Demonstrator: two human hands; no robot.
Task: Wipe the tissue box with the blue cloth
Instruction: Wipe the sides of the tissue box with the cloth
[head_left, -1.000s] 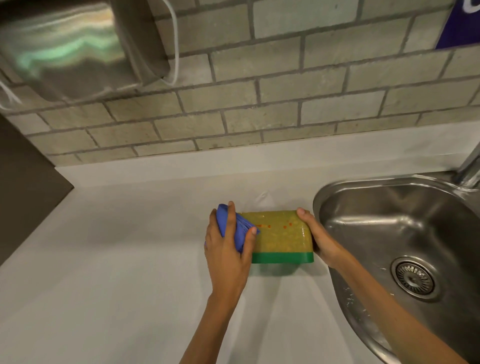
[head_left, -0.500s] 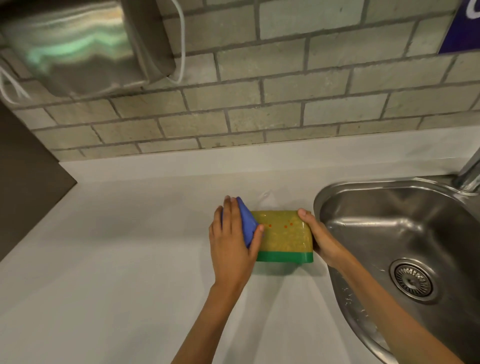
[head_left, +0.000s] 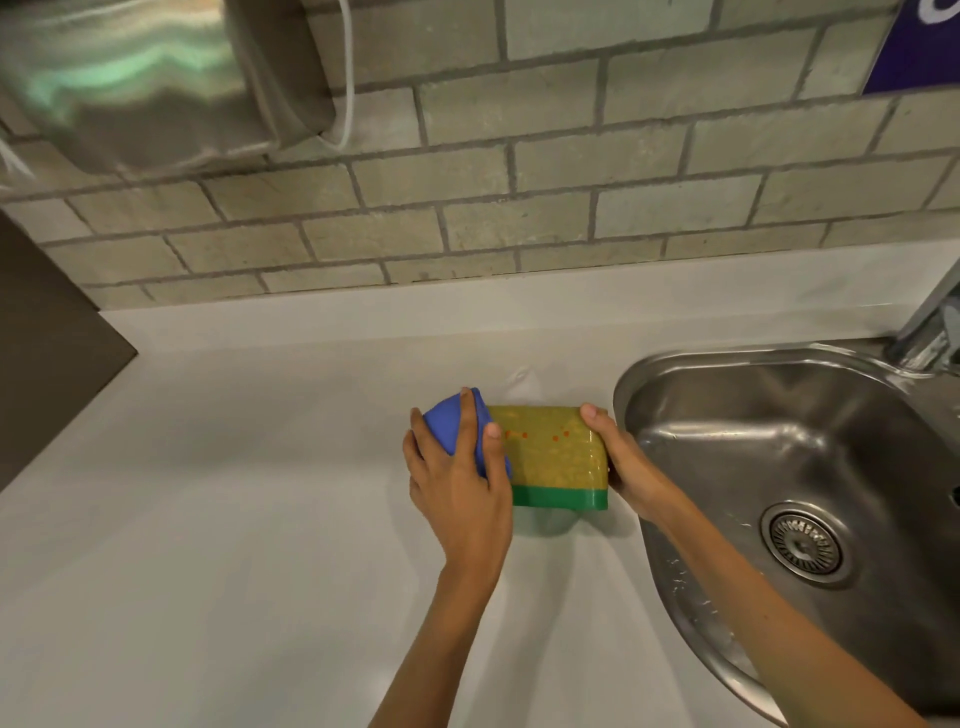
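The tissue box (head_left: 550, 457) lies on the white counter (head_left: 234, 519), yellow-green with small red dots and a green band along its near edge. My left hand (head_left: 457, 488) presses a bunched blue cloth (head_left: 447, 423) against the box's left end, fingers wrapped over the cloth. My right hand (head_left: 623, 462) grips the box's right end, thumb on its top far corner. A white tissue tip (head_left: 522, 375) shows just behind the box.
A steel sink (head_left: 779, 467) with a round drain (head_left: 804, 541) sits right beside the box, its tap (head_left: 930, 332) at far right. A brick wall runs behind. A shiny metal dispenser (head_left: 145, 78) hangs at upper left.
My left hand with the cloth has slid from the box's top-left surface out to its left end. The right hand has kept its grip on the right end.
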